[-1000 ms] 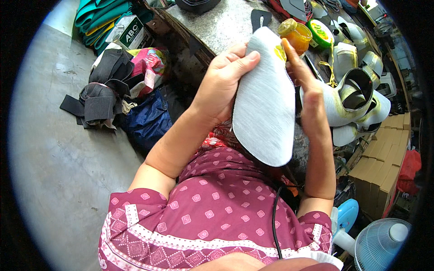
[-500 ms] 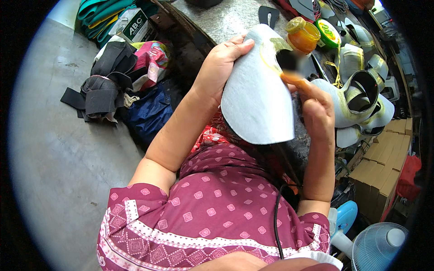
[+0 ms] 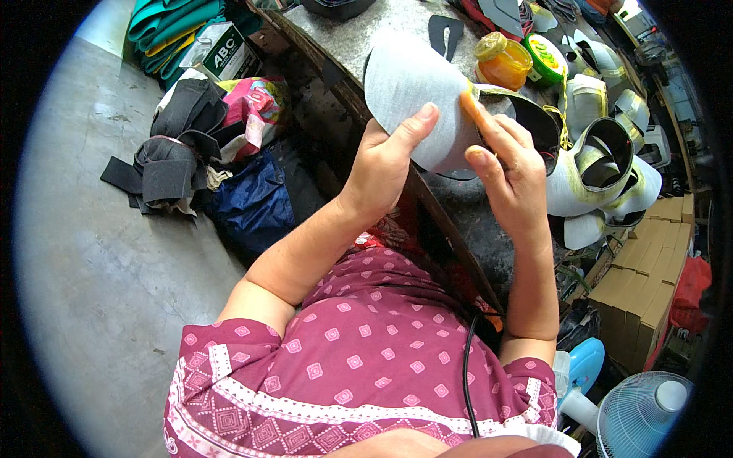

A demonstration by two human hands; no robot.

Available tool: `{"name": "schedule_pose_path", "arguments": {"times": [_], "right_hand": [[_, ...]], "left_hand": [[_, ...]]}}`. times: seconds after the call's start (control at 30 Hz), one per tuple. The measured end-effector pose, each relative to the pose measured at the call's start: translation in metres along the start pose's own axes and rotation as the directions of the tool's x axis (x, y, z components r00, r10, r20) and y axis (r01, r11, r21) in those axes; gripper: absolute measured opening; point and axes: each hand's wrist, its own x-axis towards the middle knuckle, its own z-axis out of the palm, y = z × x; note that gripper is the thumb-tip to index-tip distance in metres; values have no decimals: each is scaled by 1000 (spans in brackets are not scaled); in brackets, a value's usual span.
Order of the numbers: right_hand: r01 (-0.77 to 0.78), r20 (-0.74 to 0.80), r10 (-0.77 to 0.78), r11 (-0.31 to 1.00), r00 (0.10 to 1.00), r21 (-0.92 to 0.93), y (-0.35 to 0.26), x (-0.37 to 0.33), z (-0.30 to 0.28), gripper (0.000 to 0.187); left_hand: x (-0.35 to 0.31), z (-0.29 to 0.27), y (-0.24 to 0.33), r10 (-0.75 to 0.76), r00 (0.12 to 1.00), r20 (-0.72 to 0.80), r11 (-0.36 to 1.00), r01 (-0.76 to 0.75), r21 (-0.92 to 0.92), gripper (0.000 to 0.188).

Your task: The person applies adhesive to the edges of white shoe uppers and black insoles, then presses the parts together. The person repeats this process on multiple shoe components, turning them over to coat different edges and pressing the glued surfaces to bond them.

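Observation:
A pale grey, curved shoe upper (image 3: pixel 412 88) with a dark inner side is held out over the table's near edge. My left hand (image 3: pixel 385 164) grips its lower edge, thumb on the pale face and fingers mostly hidden behind. Against the upper's right-hand edge rests the index finger of my right hand (image 3: pixel 515 175); its tip is coated in orange-yellow glue. That hand's thumb stands apart and also has a smear on it. Just beyond is an open glass jar of amber glue (image 3: pixel 504 65), its rim crusted.
Several glue-edged uppers (image 3: pixel 565 187) lie to the right. A round green-and-white tub (image 3: pixel 546 57) stands by the jar, with a black cut piece (image 3: pixel 444 34) nearby. Cardboard boxes (image 3: pixel 634 282) and a fan (image 3: pixel 645 416) are at lower right; bundled dark strips (image 3: pixel 168 160) lie left.
The upper has turned and moved up and left, now showing its dark inside at the right. My left hand has shifted from its upper edge to its lower edge. My right hand's thumb has spread.

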Motion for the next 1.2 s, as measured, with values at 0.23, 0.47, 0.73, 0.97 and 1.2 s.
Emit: {"name": "schedule_pose_path", "arguments": {"times": [0.23, 0.47, 0.73, 0.97, 1.2], "right_hand": [[-80, -6, 81, 978, 997, -193, 1, -4, -1, 68], [-98, -1, 98, 990, 995, 98, 17, 3, -3, 67], [-119, 10, 119, 980, 993, 162, 18, -7, -3, 80], [121, 84, -105, 970, 991, -213, 13, -8, -8, 82], [193, 34, -190, 968, 981, -159, 16, 0, -25, 61]], "left_hand": [[3, 9, -1, -44, 990, -137, 996, 33, -79, 37], [3, 14, 11, -96, 985, -140, 995, 90, -49, 36], [15, 12, 20, -163, 976, -144, 980, 144, -137, 33], [22, 6, 17, -132, 980, -146, 981, 108, -162, 27], [25, 1, 15, -149, 981, -124, 983, 133, -127, 36]]}}
